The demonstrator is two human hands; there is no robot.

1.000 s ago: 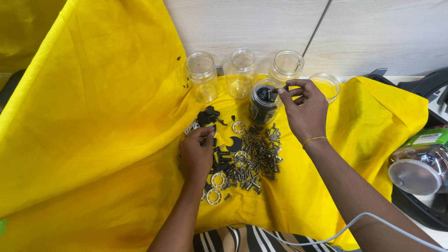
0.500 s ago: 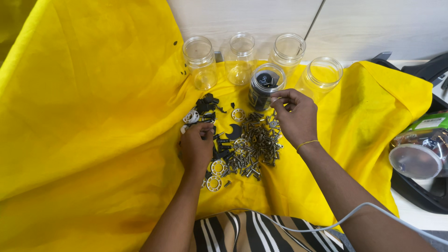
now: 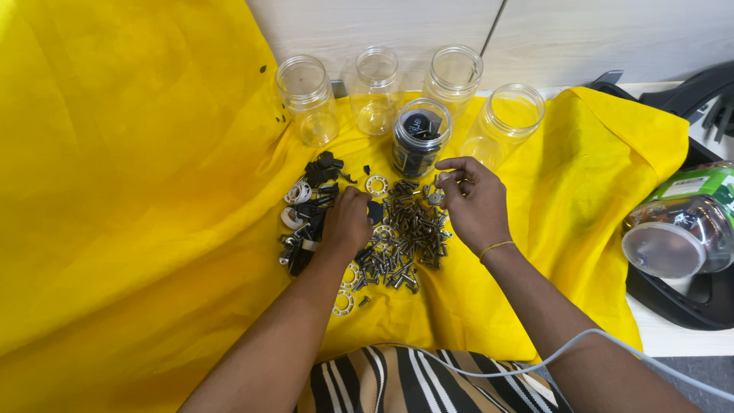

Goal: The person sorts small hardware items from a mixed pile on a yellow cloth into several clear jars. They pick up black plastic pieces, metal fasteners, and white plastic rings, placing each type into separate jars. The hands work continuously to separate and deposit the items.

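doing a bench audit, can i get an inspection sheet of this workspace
surface: yellow cloth draped over the table and up the wall
job's things: pile of dark screws, white rings and black plastic parts; jar holding black parts; four empty clear jars
clutter: green-lidded jar on its side, in a black tray
grips: left hand on the pile; right hand pinching a small part
cables: grey cable across the right forearm
surroundings: pale wall panels
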